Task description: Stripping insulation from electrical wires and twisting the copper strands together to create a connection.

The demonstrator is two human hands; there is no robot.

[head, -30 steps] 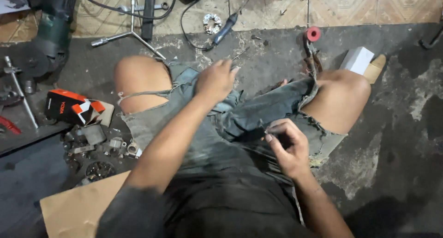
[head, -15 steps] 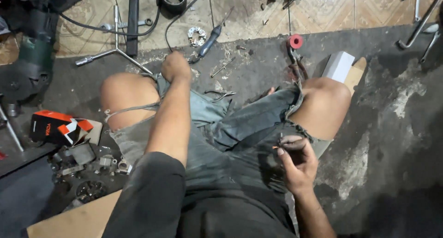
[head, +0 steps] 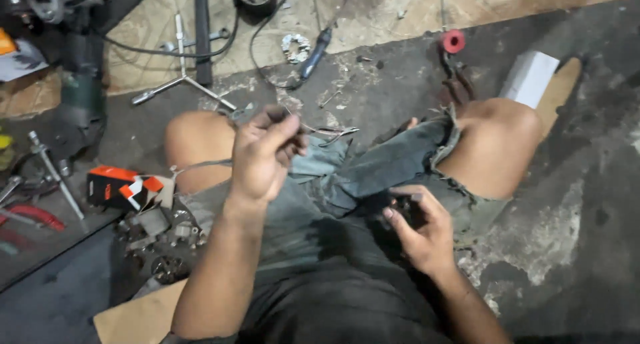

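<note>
The person sits on a stained dark concrete floor (head: 573, 204) with bare knees spread, wearing frayed grey denim shorts (head: 373, 177). The left hand (head: 263, 154) is raised in front of the lap, its fingers pinched shut on a thin bent metal wire clip (head: 327, 132) that juts out to the right from the fingertips, above the gap between the knees. The right hand (head: 420, 234) rests low on the right thigh, fingers curled closed around a small black part (head: 407, 211); what kind of part it is cannot be told.

Near the left knee an orange and black cardboard box (head: 123, 187) lies beside a heap of small grey metal pieces (head: 163, 234). Farther out, a silver cross-shaped wrench (head: 181, 77) lies on the floor, and a dark-handled screwdriver (head: 313, 54) sits near a small metal ring (head: 295, 47). Beyond the right knee lie a white rectangular box (head: 530, 77) and a small red spool (head: 454, 41).
</note>
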